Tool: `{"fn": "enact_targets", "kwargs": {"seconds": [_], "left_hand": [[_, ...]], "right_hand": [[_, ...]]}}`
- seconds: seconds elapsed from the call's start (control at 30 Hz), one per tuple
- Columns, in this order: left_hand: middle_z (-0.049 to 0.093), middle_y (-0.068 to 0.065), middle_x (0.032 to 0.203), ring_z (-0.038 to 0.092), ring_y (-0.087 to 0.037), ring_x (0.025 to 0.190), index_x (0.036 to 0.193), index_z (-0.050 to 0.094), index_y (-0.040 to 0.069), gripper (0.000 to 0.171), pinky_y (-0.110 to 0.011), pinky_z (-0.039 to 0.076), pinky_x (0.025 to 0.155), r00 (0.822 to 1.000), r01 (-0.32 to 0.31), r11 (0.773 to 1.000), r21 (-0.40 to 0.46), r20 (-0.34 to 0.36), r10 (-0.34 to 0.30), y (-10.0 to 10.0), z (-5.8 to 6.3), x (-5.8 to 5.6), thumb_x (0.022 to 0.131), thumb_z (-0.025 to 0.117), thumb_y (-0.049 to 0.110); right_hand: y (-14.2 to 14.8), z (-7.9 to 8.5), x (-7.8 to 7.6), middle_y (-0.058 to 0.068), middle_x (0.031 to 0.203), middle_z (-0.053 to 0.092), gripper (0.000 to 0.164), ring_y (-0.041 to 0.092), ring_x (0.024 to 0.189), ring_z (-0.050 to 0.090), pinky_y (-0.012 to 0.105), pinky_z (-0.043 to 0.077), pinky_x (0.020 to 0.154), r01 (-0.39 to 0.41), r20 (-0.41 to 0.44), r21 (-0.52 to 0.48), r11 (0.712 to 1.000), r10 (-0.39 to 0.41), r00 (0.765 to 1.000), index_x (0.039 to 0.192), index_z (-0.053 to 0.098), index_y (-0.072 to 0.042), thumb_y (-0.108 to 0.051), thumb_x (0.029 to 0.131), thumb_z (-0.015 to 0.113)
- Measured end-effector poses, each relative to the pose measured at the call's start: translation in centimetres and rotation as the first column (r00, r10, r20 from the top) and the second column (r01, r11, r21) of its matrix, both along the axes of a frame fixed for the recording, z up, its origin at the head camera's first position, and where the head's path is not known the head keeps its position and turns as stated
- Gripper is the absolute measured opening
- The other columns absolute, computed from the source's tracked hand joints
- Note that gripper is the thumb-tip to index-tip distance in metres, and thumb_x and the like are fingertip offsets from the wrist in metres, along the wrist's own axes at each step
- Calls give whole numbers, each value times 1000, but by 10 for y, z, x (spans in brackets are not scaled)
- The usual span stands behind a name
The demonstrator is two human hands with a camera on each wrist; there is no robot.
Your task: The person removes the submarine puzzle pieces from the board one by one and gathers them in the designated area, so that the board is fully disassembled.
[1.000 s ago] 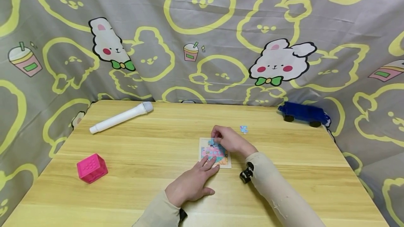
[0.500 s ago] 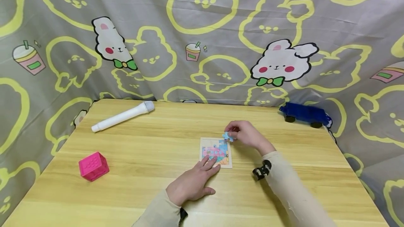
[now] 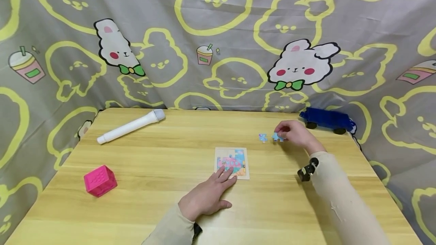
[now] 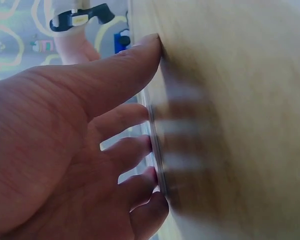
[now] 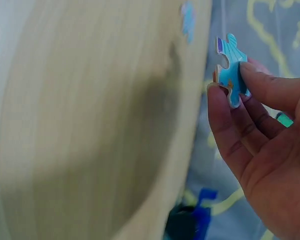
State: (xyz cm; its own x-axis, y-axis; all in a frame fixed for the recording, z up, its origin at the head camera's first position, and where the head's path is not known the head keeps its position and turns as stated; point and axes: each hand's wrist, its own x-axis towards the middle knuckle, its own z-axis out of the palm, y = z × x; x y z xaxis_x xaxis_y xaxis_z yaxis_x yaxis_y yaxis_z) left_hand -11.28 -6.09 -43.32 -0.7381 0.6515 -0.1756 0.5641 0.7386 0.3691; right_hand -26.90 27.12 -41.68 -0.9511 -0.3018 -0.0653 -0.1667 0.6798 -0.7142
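Note:
A small square jigsaw board (image 3: 232,162) lies at the middle of the wooden table (image 3: 153,162). My left hand (image 3: 207,196) rests flat on the table, its straight fingers (image 4: 140,150) pressing the board's near edge. My right hand (image 3: 293,133) is out at the far right of the table and pinches a blue puzzle piece (image 3: 276,137) (image 5: 230,70) between thumb and fingertips. Another loose piece (image 3: 262,137) lies on the table just left of the held one.
A white marker-like cylinder (image 3: 130,126) lies at the back left, a pink cube (image 3: 100,180) at the front left. A blue toy truck (image 3: 327,121) stands at the back right corner. A printed grey curtain (image 3: 218,37) hangs round the table.
My right hand lifted a blue piece off the board and carried it right and away, to beside the loose piece. The left hand stayed put on the board.

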Motion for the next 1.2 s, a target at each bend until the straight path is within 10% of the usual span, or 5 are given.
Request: {"fn": "enact_targets", "kwargs": {"seconds": [1.2], "left_hand": [[25,-7,160,16,-27,147,151,41,13,72,-36,33,110,1000,2,1000,1,5,-2,-1,0,-1,91,70,37]], "right_hand": [[24,-23,-19,12,94,64,13,26,86,57,42,47,79,37,-42,158,987,-31,999,102,68,3,1,95,57]]}}
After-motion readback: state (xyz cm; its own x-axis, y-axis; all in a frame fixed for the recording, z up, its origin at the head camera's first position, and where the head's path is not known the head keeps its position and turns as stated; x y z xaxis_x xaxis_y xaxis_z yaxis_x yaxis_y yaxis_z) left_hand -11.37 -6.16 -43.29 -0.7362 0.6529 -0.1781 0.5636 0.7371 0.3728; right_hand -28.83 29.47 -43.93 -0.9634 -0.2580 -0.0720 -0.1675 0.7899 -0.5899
